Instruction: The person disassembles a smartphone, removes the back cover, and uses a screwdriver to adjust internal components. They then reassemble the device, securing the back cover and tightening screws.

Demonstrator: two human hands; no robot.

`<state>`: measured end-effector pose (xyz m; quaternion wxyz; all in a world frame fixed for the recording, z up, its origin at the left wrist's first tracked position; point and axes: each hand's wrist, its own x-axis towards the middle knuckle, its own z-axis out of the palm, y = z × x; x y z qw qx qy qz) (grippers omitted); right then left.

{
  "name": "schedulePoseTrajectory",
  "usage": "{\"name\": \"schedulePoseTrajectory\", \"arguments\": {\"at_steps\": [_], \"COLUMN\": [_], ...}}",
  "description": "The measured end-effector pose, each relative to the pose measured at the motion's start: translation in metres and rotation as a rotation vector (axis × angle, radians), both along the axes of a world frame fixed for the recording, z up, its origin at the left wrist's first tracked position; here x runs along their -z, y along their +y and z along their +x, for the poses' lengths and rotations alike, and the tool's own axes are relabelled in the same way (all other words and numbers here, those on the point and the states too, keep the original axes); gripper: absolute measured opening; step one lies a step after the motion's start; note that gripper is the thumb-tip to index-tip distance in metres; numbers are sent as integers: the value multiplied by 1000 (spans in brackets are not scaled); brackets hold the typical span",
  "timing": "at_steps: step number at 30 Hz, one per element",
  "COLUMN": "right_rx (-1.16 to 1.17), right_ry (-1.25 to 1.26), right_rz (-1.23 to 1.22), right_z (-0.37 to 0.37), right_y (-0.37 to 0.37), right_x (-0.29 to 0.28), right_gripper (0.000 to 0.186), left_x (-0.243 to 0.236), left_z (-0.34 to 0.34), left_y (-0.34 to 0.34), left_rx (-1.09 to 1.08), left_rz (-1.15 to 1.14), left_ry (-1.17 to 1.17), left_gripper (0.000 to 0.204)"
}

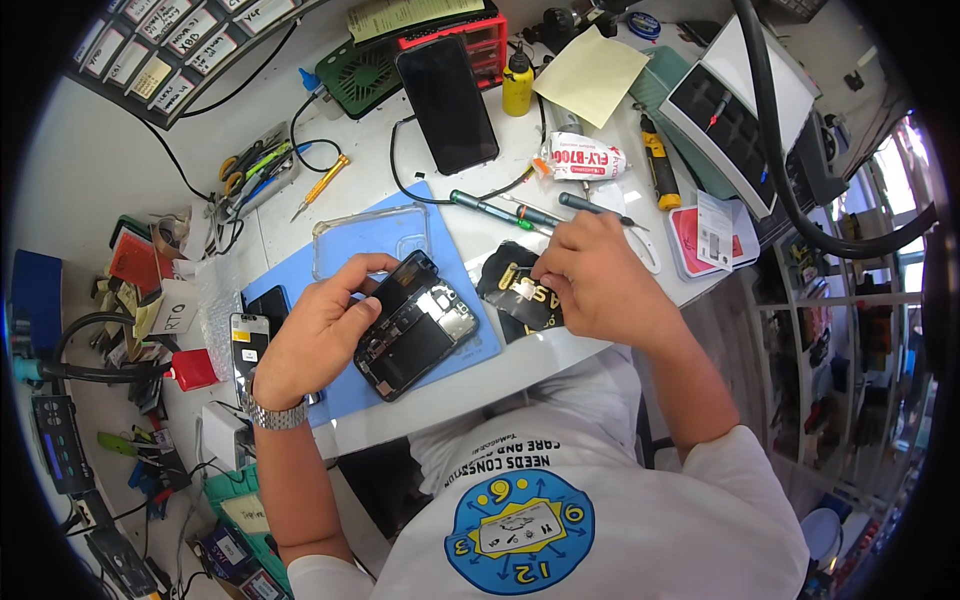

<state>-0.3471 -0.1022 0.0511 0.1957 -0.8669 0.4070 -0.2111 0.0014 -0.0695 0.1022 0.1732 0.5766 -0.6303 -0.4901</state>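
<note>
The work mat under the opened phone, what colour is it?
The work mat is light blue, seen best in the head view.

The counter (285, 226) looks smooth and glossy, the mat (470, 341) matt. The open phone (420, 325) mixes matt black with shiny metal. The far phone (447, 105) is glossy, the left bubble wrap (218, 310) bumpy plastic, the far sheet (592, 75) paper.

From the opened phone (425, 345), a hand could pass over the bare mat (480, 352) at four o'clock. The clear case (372, 240) blocks eleven, the black phone (447, 105) twelve, screwdrivers (480, 205) one; the left hand (325, 335) fills nine, the right hand (600, 280) between two and three.
</note>
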Motion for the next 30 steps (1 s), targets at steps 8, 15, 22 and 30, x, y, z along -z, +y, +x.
{"name": "schedulePoseTrajectory", "arguments": {"at_steps": [8, 15, 22, 30], "right_rx": [24, 72, 79, 56], "right_ry": [38, 78, -255, -588], "right_rz": [-83, -18, 261, 617], "right_z": [16, 28, 36, 90], "right_y": [7, 14, 11, 29], "right_x": [6, 9, -2, 4], "right_gripper": [15, 12, 19, 14], "left_x": [-8, 13, 28, 68], "left_z": [-6, 24, 28, 16], "left_y": [-6, 6, 36, 66], "left_rx": [-35, -97, -235, -398], "left_rz": [5, 121, -29, -343], "left_ry": [-38, 274, 389, 399], "left_gripper": [44, 66, 61, 63]}}
